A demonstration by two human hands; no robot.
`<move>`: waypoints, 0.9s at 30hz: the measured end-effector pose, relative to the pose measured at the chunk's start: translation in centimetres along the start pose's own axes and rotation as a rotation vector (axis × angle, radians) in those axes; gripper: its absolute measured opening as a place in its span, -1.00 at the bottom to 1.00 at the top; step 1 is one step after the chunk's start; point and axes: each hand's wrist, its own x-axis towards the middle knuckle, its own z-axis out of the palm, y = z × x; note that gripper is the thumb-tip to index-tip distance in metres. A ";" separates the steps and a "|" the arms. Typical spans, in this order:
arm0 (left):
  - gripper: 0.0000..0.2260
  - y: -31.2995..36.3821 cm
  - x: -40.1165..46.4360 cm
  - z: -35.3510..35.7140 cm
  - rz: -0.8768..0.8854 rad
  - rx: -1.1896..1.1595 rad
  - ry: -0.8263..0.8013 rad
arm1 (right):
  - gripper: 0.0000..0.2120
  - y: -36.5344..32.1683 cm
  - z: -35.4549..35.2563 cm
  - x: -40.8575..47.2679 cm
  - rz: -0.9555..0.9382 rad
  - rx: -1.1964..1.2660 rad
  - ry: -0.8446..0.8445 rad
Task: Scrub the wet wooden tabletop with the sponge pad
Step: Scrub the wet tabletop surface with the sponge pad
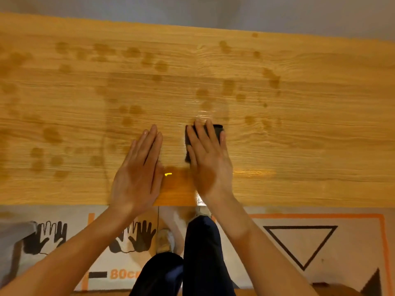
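Observation:
A long wooden tabletop (299,135) spans the view, dotted with several dark wet spots and a shiny wet streak near its middle. A dark sponge pad (217,131) lies flat on the wood, mostly hidden under my right hand (207,159), which presses down on it with fingers spread. My left hand (139,169) rests flat on the table just to the left, fingers together, holding nothing. A small yellow mark (168,174) shows on the darker wet patch between my hands.
The table's near edge (64,204) runs across the lower third. Below it lies a floor mat (299,238) printed with hand outlines, a black triangle and orange lines. My dark trouser legs (201,253) and a light shoe (164,240) stand there.

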 end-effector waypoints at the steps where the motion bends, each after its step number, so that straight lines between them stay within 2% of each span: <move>1: -0.50 0.1 0.0 -0.1 -0.003 -0.023 0.004 | -0.58 1.7 -0.9 -0.3 -0.051 0.018 -0.055; 3: -0.49 0.2 0.0 -0.1 -0.015 -0.051 0.016 | -0.58 6.3 -3.2 -1.9 -0.024 0.054 -0.086; 6: -0.49 0.2 0.2 0.0 -0.040 -0.037 0.022 | -0.59 12.5 -6.1 -3.8 0.215 0.060 0.028; 8: -0.49 0.3 0.3 0.1 -0.045 -0.027 0.038 | -0.59 12.6 -6.0 -3.3 0.347 0.065 0.092; 10: -0.50 0.4 0.2 0.1 -0.049 -0.011 0.041 | -0.59 9.8 -4.7 -1.6 0.317 0.037 0.117; 14: -0.49 0.5 0.1 -0.2 -0.066 0.001 -0.008 | -0.53 1.9 -1.0 2.2 0.017 -0.035 0.015; 16: -0.49 0.6 0.2 -0.4 -0.079 0.003 -0.038 | -0.54 1.5 -0.5 3.0 -0.081 -0.015 -0.019; 18: -0.50 0.6 0.4 -0.6 -0.081 -0.019 -0.048 | -0.49 4.2 -1.9 2.5 -0.115 -0.080 -0.098; 20: -0.50 0.6 1.0 -1.0 -0.078 -0.051 -0.043 | -0.51 9.1 -3.8 1.1 -0.043 -0.121 -0.107; 23: -0.51 0.4 3.6 -1.5 -0.060 -0.093 0.002 | -0.60 14.2 -6.5 -0.6 0.242 0.046 0.034; 25: -0.53 0.2 6.2 -1.5 -0.044 -0.100 0.045 | -0.60 13.1 -6.0 0.0 0.362 0.090 0.117; 27: -0.53 -0.1 8.7 -1.2 -0.028 -0.086 0.067 | -0.59 9.4 -4.4 1.6 0.307 0.043 0.122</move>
